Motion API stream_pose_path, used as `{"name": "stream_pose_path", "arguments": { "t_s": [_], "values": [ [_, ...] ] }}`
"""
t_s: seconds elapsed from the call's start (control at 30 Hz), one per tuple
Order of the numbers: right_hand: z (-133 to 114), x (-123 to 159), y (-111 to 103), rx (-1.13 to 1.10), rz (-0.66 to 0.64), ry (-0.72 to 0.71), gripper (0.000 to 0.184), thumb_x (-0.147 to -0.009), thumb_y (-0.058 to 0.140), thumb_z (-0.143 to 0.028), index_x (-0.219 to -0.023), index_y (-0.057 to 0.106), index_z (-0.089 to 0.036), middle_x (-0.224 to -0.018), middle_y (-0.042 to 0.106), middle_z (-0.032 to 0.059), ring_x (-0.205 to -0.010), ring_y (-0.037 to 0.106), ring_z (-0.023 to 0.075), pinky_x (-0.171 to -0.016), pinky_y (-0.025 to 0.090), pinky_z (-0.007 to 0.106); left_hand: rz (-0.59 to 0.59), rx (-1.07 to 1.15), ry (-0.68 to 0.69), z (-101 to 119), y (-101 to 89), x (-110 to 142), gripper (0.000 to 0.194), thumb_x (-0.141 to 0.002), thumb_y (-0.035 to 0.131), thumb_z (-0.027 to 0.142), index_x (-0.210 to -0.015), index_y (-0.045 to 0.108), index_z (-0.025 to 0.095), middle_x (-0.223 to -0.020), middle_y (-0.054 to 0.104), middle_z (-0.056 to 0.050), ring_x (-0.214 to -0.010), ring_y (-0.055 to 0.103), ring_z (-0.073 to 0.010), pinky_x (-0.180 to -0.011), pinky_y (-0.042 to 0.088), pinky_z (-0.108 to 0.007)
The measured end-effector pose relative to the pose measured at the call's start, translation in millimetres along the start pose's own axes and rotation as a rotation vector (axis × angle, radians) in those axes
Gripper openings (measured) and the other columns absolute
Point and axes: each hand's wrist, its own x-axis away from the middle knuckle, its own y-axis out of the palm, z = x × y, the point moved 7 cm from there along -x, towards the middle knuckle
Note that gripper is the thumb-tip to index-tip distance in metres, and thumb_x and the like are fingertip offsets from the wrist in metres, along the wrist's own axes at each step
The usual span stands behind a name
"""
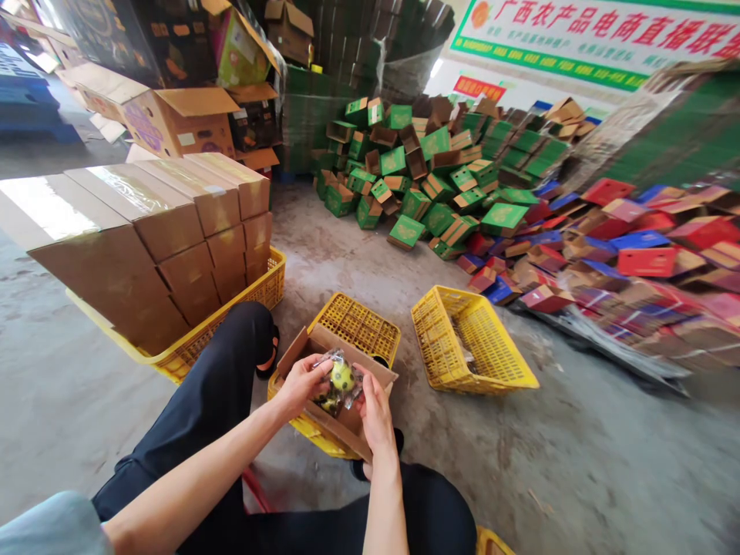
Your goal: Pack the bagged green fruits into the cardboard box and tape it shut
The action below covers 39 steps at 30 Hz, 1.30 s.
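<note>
A yellow-green round fruit with dark spots (342, 375), wrapped in clear crinkled plastic, is between my two hands above an open cardboard box (352, 441). My left hand (301, 385) pinches the wrapping on its left side. On the other side, my right hand (375, 412) has its fingers closed on the plastic's right edge. Another spotted fruit (329, 405) shows below it inside the box, partly hidden. The box rests on an upturned-looking yellow plastic crate (358, 327) between my legs.
Taped cardboard boxes (190, 231) stand stacked in a long yellow crate (271, 277) at left. To the right is another yellow crate (439, 331), with something indistinct inside. Heaps of green cartons (408, 231) and red-blue cartons (647, 262) cover the floor behind.
</note>
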Motion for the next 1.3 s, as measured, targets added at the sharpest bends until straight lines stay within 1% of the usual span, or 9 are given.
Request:
{"name": "stream_pose_path", "arguments": {
  "t_s": [0.17, 0.37, 0.57, 0.77, 0.93, 1.03, 1.1, 1.2, 1.3],
  "values": [
    [2.9, -4.1, -8.1, 0.014, 0.048, -0.008, 0.050, -0.080, 0.076, -0.064, -0.109, 0.082, -0.023, -0.109, 0.080, 0.0091, -0.095, 0.074, 0.0293, -0.075, 0.063, 0.037, 0.032, 0.063, -0.001, -2.8, -5.6, -2.5, 0.051, -0.068, 0.094, 0.051, -0.098, 0.072, 0.017, -0.092, 0.071, -0.004, -0.074, 0.068, -0.0134, -0.071, 0.060, -0.027],
    [-3.7, -2.9, -24.9, 0.135, 0.117, -0.089, 0.044, -0.087, 0.071, -0.059, -0.106, 0.083, -0.021, -0.092, 0.080, 0.0054, -0.084, 0.070, 0.0242, -0.077, 0.057, 0.033, -0.005, -0.075, -0.060, 1.7, -2.5, 0.7, 0.064, -0.071, 0.090, 0.056, -0.123, 0.072, 0.022, -0.117, 0.073, -0.009, -0.093, 0.071, -0.0202, -0.075, 0.059, -0.029],
    [-0.4, -1.4, -25.3, 0.013, 0.137, -0.059, 0.041, -0.080, 0.078, -0.058, -0.097, 0.084, -0.021, -0.091, 0.080, 0.0062, -0.081, 0.071, 0.0244, -0.074, 0.058, 0.033, -0.005, -0.192, -0.020, -3.4, -2.2, -3.8, 0.055, -0.072, 0.085, 0.066, -0.087, 0.077, 0.014, -0.078, 0.071, -0.005, -0.062, 0.062, -0.0122, -0.056, 0.047, -0.020],
    [0.6, -4.4, -24.7, -0.010, 0.206, -0.060, 0.044, -0.076, 0.081, -0.060, -0.091, 0.083, -0.019, -0.083, 0.079, 0.0066, -0.074, 0.070, 0.0230, -0.069, 0.058, 0.033, 0.168, -0.217, 0.055, -10.1, -14.6, -6.7, 0.063, -0.070, 0.082, 0.071, -0.092, 0.079, 0.012, -0.071, 0.069, -0.004, -0.055, 0.058, -0.0129, -0.052, 0.046, -0.022],
    [-2.2, -6.5, -27.4, 0.010, 0.159, -0.084, 0.058, -0.083, 0.074, -0.063, -0.122, 0.077, -0.021, -0.118, 0.078, 0.0122, -0.088, 0.075, 0.0275, -0.077, 0.063, 0.039, 0.214, -0.201, 0.063, -8.3, -23.2, -9.8, 0.065, -0.067, 0.084, 0.069, -0.098, 0.081, 0.011, -0.074, 0.071, -0.004, -0.058, 0.059, -0.0132, -0.055, 0.050, -0.024],
    [-16.8, -1.8, -22.5, 0.099, 0.079, -0.249, 0.062, -0.086, 0.074, -0.056, -0.142, 0.065, -0.030, -0.159, 0.051, 0.0095, -0.123, 0.068, 0.0304, -0.099, 0.060, 0.043, 0.209, -0.191, 0.059, -6.7, -25.4, -10.5, 0.063, -0.068, 0.084, 0.067, -0.096, 0.081, 0.011, -0.072, 0.071, -0.004, -0.059, 0.060, -0.0134, -0.055, 0.052, -0.024],
    [-24.1, 2.1, -14.4, 0.181, -0.002, -0.326, 0.054, -0.089, 0.073, -0.049, -0.140, 0.067, -0.034, -0.169, 0.035, 0.0035, -0.143, 0.053, 0.0308, -0.112, 0.051, 0.045, 0.180, -0.178, 0.075, -5.2, -23.2, -10.1, 0.059, -0.069, 0.086, 0.063, -0.096, 0.080, 0.011, -0.077, 0.073, -0.005, -0.063, 0.063, -0.0146, -0.058, 0.053, -0.024],
    [-27.2, 2.9, -8.4, 0.285, -0.043, -0.348, 0.038, -0.092, 0.070, -0.046, -0.127, 0.076, -0.032, -0.154, 0.057, 0.0055, -0.146, 0.049, 0.0297, -0.121, 0.040, 0.048, 0.162, -0.152, 0.053, -7.4, -19.0, -8.2, 0.058, -0.071, 0.089, 0.056, -0.109, 0.077, 0.014, -0.096, 0.075, -0.008, -0.072, 0.069, -0.0167, -0.061, 0.056, -0.025],
    [-26.8, -1.1, -14.5, 0.326, 0.034, -0.326, 0.035, -0.091, 0.069, -0.049, -0.115, 0.082, -0.026, -0.125, 0.077, 0.0093, -0.127, 0.065, 0.0303, -0.113, 0.048, 0.046, 0.116, -0.116, -0.046, -14.6, -12.1, -6.5, 0.061, -0.079, 0.083, 0.059, -0.121, 0.072, 0.017, -0.107, 0.073, -0.011, -0.075, 0.071, -0.0170, -0.066, 0.059, -0.027]
  ]
}}
